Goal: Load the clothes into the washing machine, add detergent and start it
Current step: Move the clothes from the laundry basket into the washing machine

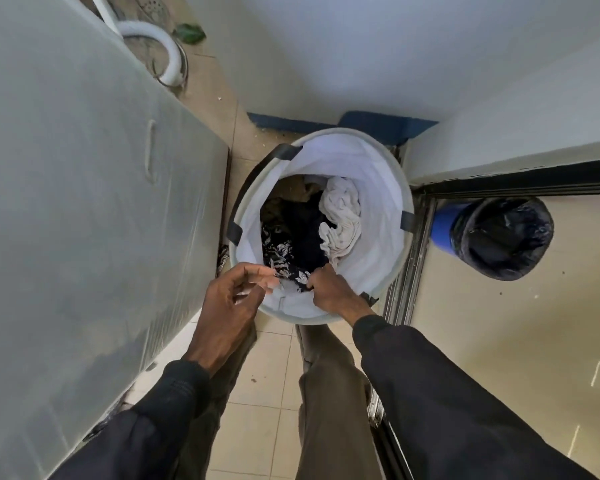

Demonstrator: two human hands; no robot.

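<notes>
Here, at the far left, a large pale covered appliance (pixel 84 202) fills the side of the view; I take it for the washing machine under a cover, though its lid and controls do not show. Just beside it on the tiled floor (pixel 267 375) stands the round laundry hamper (pixel 388 209) with its white liner, and the clothes lie low inside: a black-and-white patterned garment (pixel 281 258) at the near left, dark pieces in the middle, a crumpled white cloth (pixel 342 216) to the right.

The left hand (pixel 229 299) hovers at the near rim, its grip loose and half-spread, fingertips close to the patterned fabric but holding nothing that I can see. The right hand (pixel 329 289) has its grip pinched tight on a fold of that patterned garment.

The fabric looks light, limp and non-slip; it should drape and trail, so gathering a bunched handful near its middle would likely serve better than an edge pinch. Farther right, beyond a door track, stands a blue bin (pixel 499 237) with a black liner.
</notes>
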